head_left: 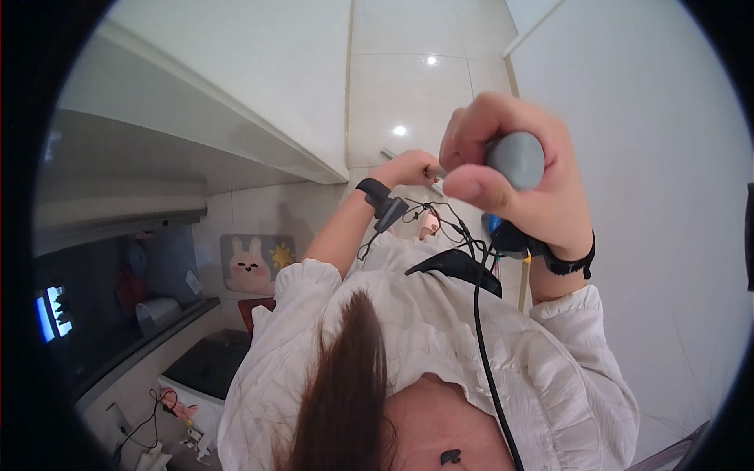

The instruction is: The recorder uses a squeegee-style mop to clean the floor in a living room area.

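My right hand [542,212] is raised close to the camera, its fingers wrapped round the rounded grey end of a pole [516,159]. Lower down and farther off, my left hand [408,168] closes round what looks like the thinner shaft of the same pole. Behind that hand, a narrow pale strip [388,154] shows low over the floor; whether it is the pole's foot I cannot tell. Both wrists wear black straps, the left one with a dark grey device [385,206]. Most of the shaft is hidden by my right hand.
Glossy pale tiles [408,86] cover the floor ahead, between a white panel [259,71] at left and a white surface [652,157] at right. Black cables [463,235] hang before my body. A rabbit-patterned mat [251,263] and a dark shelf [118,290] are at left.
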The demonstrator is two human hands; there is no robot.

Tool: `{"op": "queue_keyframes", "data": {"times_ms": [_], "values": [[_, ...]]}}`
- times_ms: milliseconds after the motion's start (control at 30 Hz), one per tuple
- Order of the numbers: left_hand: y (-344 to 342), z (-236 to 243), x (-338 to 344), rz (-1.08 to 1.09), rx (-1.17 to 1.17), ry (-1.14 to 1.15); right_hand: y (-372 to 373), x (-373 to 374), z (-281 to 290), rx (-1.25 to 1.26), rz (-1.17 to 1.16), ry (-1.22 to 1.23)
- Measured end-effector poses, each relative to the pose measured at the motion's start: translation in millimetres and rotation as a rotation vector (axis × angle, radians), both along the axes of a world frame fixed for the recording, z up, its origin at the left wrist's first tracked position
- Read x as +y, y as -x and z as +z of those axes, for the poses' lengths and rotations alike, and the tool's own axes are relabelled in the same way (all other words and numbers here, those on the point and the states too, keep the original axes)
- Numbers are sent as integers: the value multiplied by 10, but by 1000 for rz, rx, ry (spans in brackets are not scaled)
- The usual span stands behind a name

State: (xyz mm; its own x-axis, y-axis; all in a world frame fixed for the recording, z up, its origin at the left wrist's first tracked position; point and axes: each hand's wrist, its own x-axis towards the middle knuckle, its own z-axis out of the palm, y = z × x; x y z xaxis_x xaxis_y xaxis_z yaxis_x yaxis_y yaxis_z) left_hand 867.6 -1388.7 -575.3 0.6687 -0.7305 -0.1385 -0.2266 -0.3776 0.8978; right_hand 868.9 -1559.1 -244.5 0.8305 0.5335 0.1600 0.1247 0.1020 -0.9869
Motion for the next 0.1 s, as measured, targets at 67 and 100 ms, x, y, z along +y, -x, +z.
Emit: {"op": "queue_keyframes", "data": {"times_ms": [67,100], "values": [[71,30,-43,37,-68,-42,43,-21,-46,-49,16,-50],[105,46,-85,73,-136,-84,59,-16,-85,-74,18,-145]]}}
